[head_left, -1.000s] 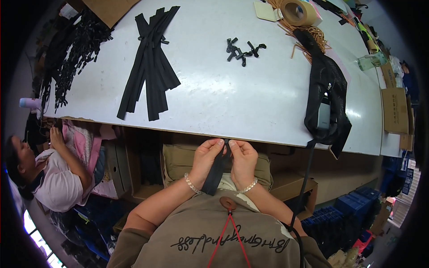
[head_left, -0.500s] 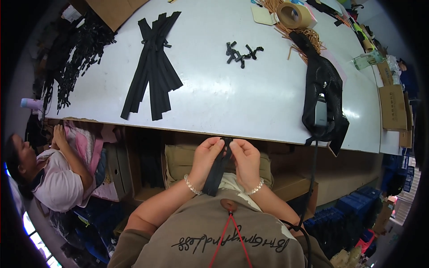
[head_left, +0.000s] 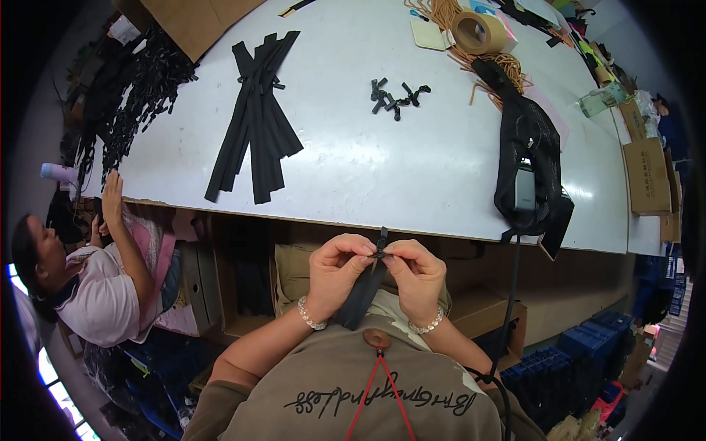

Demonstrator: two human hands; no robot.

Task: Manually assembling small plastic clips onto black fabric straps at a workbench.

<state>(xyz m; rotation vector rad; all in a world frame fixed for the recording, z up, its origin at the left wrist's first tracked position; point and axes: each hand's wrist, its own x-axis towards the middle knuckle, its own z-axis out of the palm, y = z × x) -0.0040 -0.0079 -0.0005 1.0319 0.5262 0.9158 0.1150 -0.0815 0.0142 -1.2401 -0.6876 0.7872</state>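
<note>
My left hand and my right hand meet just in front of the table edge. Both pinch the upper end of a black zipper, thumbs against forefingers. Its tape hangs down from my fingers towards my shirt. A small dark tab, which looks like a zipper pull, sticks up beyond my fingertips; the exact join is hidden by them. On the table lie a crossed bundle of black zippers and, further right, a loose group of small black zipper pulls.
A tangle of black cords lies at the far left, beside a cardboard piece. A black mesh pouch with a device, a tape roll and tan cords lie right. A co-worker sits at left.
The zipper's end has shifted slightly towards me, and the small tab now shows above my fingertips. My hands have spread at the wrists. The co-worker's hand has risen to the table edge.
</note>
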